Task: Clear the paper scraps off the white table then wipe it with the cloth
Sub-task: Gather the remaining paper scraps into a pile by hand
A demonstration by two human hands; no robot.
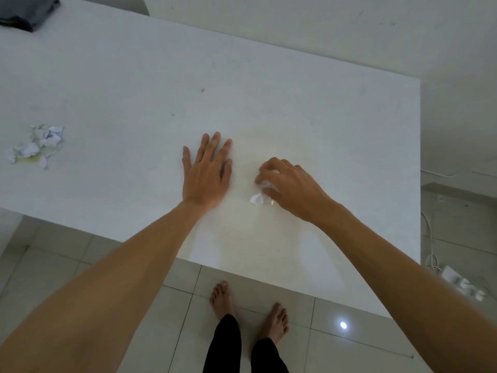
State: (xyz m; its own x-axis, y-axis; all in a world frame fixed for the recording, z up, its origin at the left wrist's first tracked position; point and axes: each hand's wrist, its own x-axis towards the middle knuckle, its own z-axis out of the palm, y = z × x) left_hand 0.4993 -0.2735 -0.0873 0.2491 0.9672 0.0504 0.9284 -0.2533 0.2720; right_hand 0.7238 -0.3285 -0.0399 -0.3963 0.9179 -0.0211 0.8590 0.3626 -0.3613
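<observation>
Fingers of the left hand lie straight and slightly spread, palm down, flat on the white table near its front edge. Just beside it, the right hand arches over the tabletop with its fingers curled around crumpled white paper scraps; one small white scrap pokes out below the thumb and touches the table surface. How many pieces sit inside that grip cannot be told, since the fingers cover most of them. Well apart from both hands, toward the left edge of the view, a loose pile of paper scraps lies on the table, white bits mixed with pale yellow-green ones. At the far left corner of the table sits a dark grey cloth, bunched up and partly cut off by the edge of the view. Below the table's front edge, the person's bare feet stand on a pale tiled floor, with dark trouser legs above them. To the right, on the floor, a white power strip lies with its cable running up along the table's side.
</observation>
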